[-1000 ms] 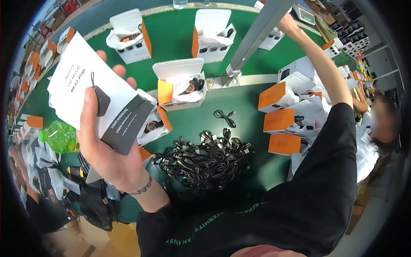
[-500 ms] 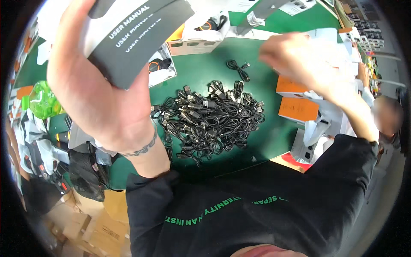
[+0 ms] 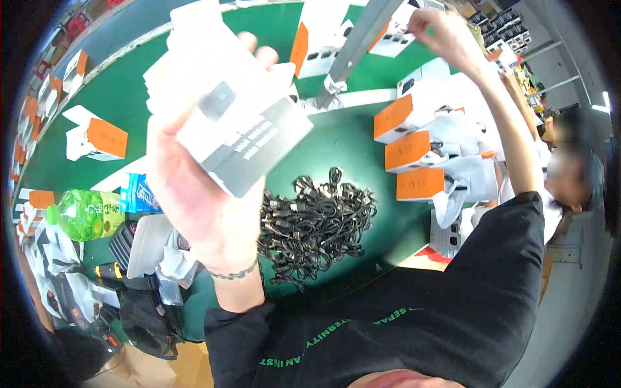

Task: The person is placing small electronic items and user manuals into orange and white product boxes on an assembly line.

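Observation:
My left hand (image 3: 207, 207) is raised over the left part of the table, its fingers wrapped round a thick stack of white and grey instruction booklets (image 3: 265, 142). Below and partly behind it lies a tangled pile of black USB cables (image 3: 317, 226) on the green table. My right arm reaches far out to the upper right. There my right hand (image 3: 446, 39) has its fingers bent together beside an open white and orange box (image 3: 393, 35); whatever is between the fingertips is too small and bright to make out.
Several white boxes with orange flaps (image 3: 420, 184) line the right side. A grey metal post (image 3: 356, 52) rises beyond the pile. On the left are another open box (image 3: 103, 139), a green bottle (image 3: 87, 213), a blue packet (image 3: 139, 194) and a black mesh bag (image 3: 145, 320). Another person sits at right.
My view has swung, showing more boxes at the far side. My right hand has moved farther out. The single cable lying beyond the pile no longer shows there. My left hand still holds the booklets.

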A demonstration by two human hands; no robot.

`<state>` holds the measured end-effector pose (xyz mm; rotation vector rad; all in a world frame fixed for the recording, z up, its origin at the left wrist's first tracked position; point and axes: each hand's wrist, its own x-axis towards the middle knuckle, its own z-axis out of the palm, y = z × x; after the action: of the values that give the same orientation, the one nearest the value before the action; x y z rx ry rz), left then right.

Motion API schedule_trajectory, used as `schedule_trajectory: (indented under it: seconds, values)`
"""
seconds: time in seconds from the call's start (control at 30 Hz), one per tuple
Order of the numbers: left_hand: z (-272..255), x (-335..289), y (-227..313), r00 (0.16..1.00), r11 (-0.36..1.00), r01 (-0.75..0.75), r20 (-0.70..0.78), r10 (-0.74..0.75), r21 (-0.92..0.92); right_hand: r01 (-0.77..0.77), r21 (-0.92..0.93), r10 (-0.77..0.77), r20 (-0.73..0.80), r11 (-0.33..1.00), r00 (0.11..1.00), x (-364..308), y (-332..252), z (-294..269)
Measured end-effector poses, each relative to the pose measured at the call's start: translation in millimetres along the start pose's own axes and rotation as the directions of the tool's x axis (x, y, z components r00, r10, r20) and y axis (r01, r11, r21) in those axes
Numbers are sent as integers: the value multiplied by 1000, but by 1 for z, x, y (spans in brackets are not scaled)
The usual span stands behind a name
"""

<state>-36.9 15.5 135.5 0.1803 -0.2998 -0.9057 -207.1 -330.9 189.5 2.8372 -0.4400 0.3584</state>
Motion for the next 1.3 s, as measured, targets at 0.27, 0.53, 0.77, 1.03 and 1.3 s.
schedule_trajectory:
  seconds: [0.27, 0.53, 0.77, 1.03, 1.3]
  values:
    - [9, -3, -37, 969, 948, 245, -67, -236, 201, 2, -165, 11, 76, 986, 997, 50, 190, 156]
    - [0, -4, -70, 921, 878, 367, -250, -298, 306, -266, 123, 220, 297, 956, 929, 29, 179, 138]
    - [-11, -8, -102, 961, 762, 271, -124, -246, 588, -6, 663, -19, 31, 749, 999, -29, -48, -39]
    - [3, -8, -104, 932, 809, 357, -117, -343, 467, -249, 520, 258, 56, 817, 965, -56, -43, -64]
    - [5, -11, -95, 948, 926, 255, -262, -182, 278, -116, 193, 168, -276, 974, 947, 29, 44, 55]
